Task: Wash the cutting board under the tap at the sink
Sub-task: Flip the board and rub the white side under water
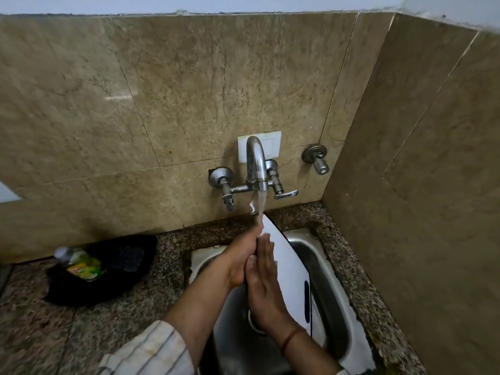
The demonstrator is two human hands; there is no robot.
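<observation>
The steel sink [335, 290] holds a white board [290, 269] standing on edge, tilted, its top corner under the running tap [256, 161]. Water [260, 209] falls onto that corner and the hands. The left hand [240, 259] grips the board's left edge, fingers curled around it. The right hand [263, 282] lies flat on the board's face, fingers straight and pressed together. On the counter [35, 334] to the left, a black bowl [127, 263] holds a green bottle [81, 265].
</observation>
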